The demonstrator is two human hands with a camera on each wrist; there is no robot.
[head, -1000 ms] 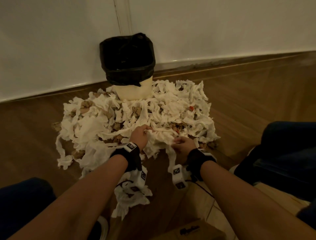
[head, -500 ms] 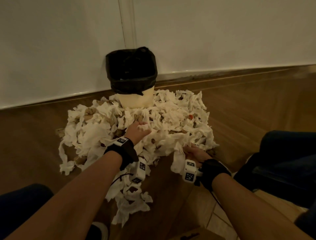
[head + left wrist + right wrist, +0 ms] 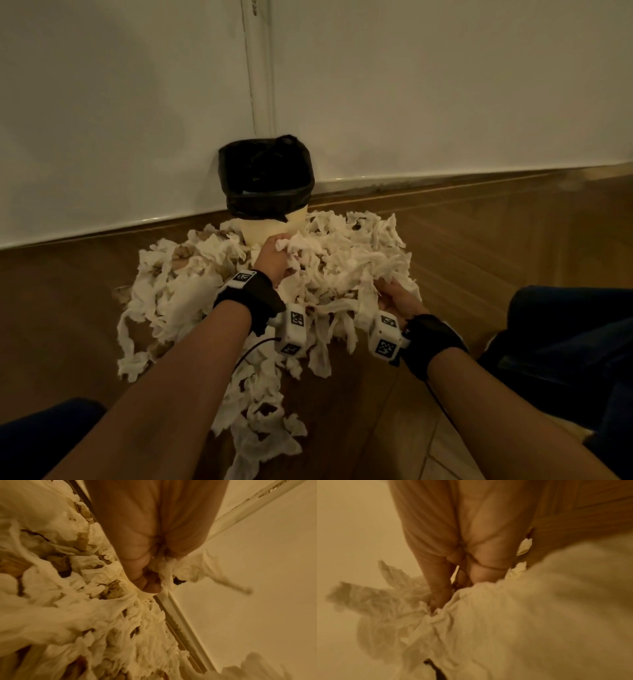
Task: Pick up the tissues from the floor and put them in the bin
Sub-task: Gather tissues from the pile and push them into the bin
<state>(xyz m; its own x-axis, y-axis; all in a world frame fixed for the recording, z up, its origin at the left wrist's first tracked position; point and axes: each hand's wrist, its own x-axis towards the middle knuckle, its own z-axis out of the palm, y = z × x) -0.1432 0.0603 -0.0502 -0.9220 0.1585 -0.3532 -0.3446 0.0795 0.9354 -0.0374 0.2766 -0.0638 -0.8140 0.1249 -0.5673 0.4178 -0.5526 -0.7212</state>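
A big heap of white tissues (image 3: pixel 191 287) with brown scraps covers the wooden floor in front of a cream bin (image 3: pixel 267 192) lined with a black bag. Both my hands lift a wide bundle of tissues (image 3: pixel 342 270) off the floor, just short of the bin. My left hand (image 3: pixel 274 260) grips the bundle's upper left part, close to the bin's cream wall. My right hand (image 3: pixel 394 298) grips its lower right edge, palm up. The left wrist view shows fingers (image 3: pixel 145 577) curled round tissue (image 3: pixel 185 566). The right wrist view shows fingers (image 3: pixel 440 595) sunk in blurred tissues (image 3: pixel 505 615).
The bin stands against a white wall (image 3: pixel 411 85) with a skirting strip (image 3: pixel 479 178). More tissues (image 3: pixel 263 421) trail on the floor between my forearms. My knees in dark trousers (image 3: pixel 565 342) are at the right and lower left. Bare wooden floor (image 3: pixel 51 308) lies on both sides.
Both hands have gathered a bundle from the heap and raised it forward toward the bin. The right hand turned palm up under the tissues. The head view has tilted up and closer.
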